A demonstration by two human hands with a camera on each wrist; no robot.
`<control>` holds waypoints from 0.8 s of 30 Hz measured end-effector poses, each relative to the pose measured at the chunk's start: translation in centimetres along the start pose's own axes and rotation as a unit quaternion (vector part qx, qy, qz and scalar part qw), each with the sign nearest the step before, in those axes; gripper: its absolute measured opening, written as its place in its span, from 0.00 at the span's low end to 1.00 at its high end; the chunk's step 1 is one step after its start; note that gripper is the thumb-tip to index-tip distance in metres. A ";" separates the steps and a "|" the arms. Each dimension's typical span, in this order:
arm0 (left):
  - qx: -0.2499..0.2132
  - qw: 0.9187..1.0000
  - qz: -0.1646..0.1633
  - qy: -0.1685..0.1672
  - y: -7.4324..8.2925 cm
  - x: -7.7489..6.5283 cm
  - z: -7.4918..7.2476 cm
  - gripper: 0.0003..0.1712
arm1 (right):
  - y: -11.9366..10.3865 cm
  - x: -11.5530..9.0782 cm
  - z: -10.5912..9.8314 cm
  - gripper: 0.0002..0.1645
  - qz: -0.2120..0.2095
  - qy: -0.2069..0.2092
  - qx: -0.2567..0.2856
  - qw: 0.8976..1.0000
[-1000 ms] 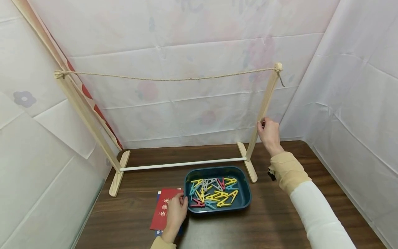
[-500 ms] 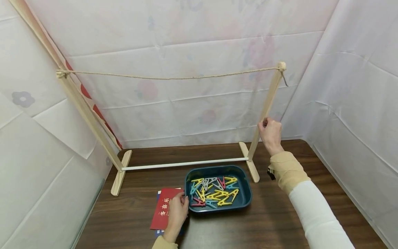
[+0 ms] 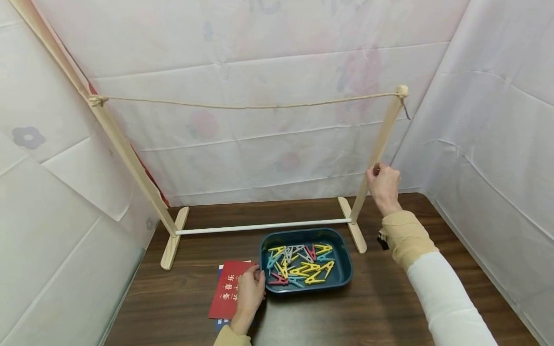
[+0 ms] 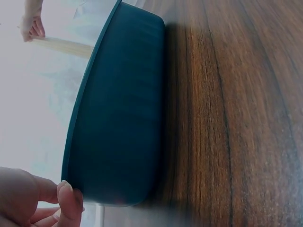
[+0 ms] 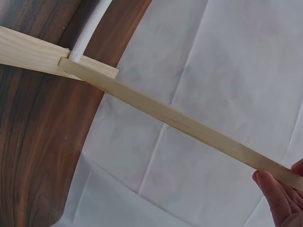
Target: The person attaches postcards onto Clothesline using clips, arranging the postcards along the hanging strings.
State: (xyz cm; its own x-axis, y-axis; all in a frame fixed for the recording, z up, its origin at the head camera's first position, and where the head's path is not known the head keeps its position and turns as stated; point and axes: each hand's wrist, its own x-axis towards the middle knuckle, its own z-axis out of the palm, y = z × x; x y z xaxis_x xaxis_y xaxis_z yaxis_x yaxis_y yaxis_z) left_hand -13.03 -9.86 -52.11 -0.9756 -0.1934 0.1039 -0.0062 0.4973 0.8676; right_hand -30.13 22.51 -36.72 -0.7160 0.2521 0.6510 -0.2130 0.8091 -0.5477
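One post (image 3: 387,127), partly behind right hand (image 3: 384,187)

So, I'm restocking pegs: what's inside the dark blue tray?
Yellow, grey, red and teal clips lie jumbled inside the tray. Where they overlap, parts of the lower ones are hidden.

red card (image 3: 224,293): pt. hidden by L hand (image 3: 251,290)
blue card (image 3: 220,325): mostly under red, print tiny
post (image 5: 180,123): top + R hand (image 5: 280,198) cut off, R wrist view
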 end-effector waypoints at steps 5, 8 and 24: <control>-0.009 1.000 0.005 -0.009 0.1 0.1 0.2 0.15 | 0.5 0.1 -0.5 0.12 0.006 -0.005 -0.009 1.000; -0.010 1.000 0.005 -0.011 0.1 0.1 0.5 0.14 | 0.9 0.2 -0.9 0.12 0.008 -0.011 -0.012 1.000; -0.003 1.000 0.007 -0.008 0.9 -0.1 1.7 0.14 | 3.1 0.5 -2.6 0.13 0.025 -0.010 -0.019 0.999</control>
State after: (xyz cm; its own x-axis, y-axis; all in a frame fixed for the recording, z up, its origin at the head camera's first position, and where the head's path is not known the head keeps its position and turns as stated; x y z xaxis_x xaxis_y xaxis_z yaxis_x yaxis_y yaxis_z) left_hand -13.32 -8.00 -52.17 -0.9788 -0.1736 0.1087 0.0087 0.4949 0.8689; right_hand -29.43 26.58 -36.69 -0.7382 0.2830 0.6123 -0.1512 0.8152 -0.5591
